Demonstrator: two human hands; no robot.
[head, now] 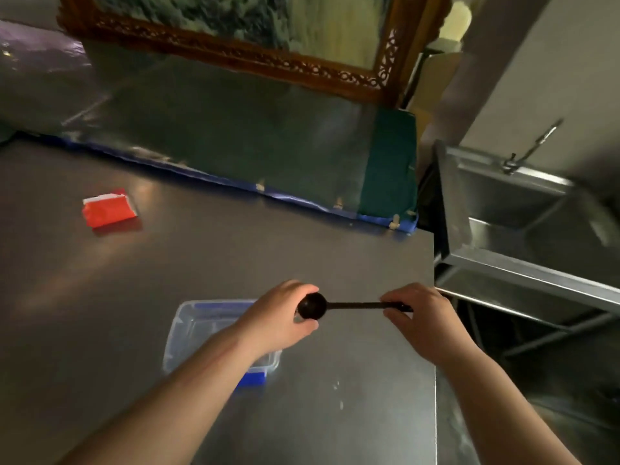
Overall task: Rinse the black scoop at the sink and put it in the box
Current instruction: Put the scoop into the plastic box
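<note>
Left hand [281, 317]: we are cupping the scoop [312, 306] bowl.
Right hand [423, 318]: we are pinching its handle.
Box [188, 325]: sitting near the bench [134, 297] front edge.

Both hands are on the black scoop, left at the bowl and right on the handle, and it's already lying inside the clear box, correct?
Not quite. The head view shows the left hand at the bowl and the right hand on the handle, but the black scoop is held in the air, right of the clear box, not inside it.
</note>
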